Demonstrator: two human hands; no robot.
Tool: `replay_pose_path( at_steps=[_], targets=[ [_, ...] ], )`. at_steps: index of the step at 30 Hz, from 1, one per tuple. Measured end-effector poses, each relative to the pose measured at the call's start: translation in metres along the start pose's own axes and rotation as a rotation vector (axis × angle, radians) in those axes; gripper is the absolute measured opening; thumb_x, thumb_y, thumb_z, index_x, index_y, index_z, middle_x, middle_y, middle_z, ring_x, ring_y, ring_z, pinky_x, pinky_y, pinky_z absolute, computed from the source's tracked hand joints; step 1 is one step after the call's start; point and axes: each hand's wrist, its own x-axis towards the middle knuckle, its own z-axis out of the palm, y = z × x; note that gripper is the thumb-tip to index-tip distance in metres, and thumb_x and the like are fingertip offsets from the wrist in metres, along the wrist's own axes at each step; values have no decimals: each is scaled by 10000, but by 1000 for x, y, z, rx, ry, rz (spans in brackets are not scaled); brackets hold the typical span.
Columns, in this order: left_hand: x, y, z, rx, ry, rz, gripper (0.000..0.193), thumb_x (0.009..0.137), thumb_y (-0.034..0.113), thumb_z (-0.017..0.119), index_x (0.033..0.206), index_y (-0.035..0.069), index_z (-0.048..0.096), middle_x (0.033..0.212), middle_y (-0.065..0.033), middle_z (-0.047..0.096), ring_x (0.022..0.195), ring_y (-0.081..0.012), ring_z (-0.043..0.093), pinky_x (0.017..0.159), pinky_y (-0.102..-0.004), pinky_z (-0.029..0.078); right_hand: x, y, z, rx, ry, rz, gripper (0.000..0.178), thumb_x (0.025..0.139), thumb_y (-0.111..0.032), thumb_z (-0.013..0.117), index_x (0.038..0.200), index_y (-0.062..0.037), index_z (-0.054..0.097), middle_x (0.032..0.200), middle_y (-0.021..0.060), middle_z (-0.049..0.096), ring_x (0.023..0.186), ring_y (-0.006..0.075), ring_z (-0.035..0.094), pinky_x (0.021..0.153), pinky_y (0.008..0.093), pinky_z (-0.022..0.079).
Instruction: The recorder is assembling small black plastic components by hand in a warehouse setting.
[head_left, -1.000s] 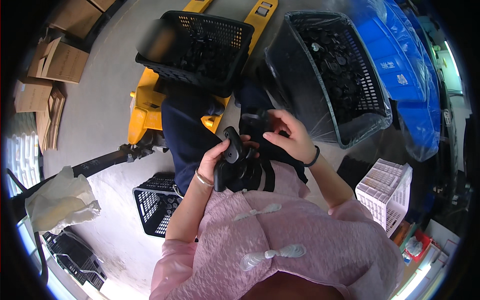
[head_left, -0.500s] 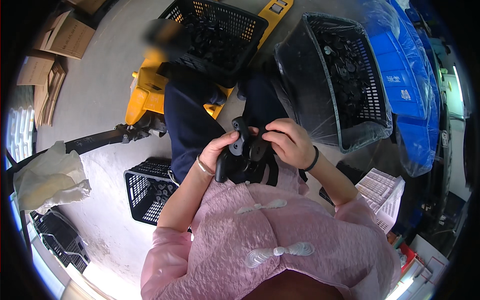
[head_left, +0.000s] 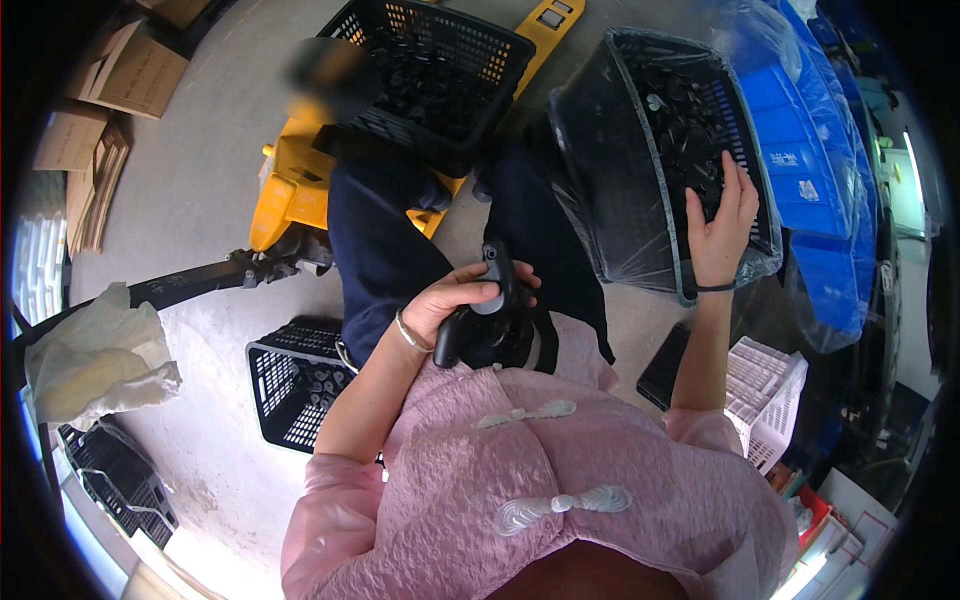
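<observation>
Our left hand (head_left: 438, 301) wraps its fingers around a black part (head_left: 496, 264) close in, probably for steadiness; our right hand (head_left: 723, 238), fingers spread wide, nothing visibly gripped, reaches over dark parts (head_left: 690, 125) in the right crate (head_left: 600, 160), seemingly placed within easy reach

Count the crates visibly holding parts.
3: front crate on the yellow forks; lined crate under the right hand; floor crate at left. Others' contents may be hidden.
</observation>
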Motion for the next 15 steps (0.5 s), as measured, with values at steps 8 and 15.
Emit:
replay_pose_path(
  at_steps=[8, 15],
  targets=[
    [0, 9, 21, 244, 106, -171, 538, 678, 72, 685, 1159, -17, 460, 1058, -109, 556, 955, -189, 558, 871, -285, 429, -23, -98, 18, 711, -571, -627, 307, 711, -60, 554, 1011, -114, 592, 1119, 66, 511, 1006, 247, 509, 832, 346, 437],
    [-1, 5, 11, 378, 93, -114, 498, 686, 77, 703, 1122, -6, 477, 938, -33, 554, 837, -106, 543, 784, -222, 437, -23, -94, 28, 755, -600, -657, 252, 715, -52, 558, 962, -91, 592, 1079, 57, 535, 984, 226, 520, 812, 328, 449]
  ],
)
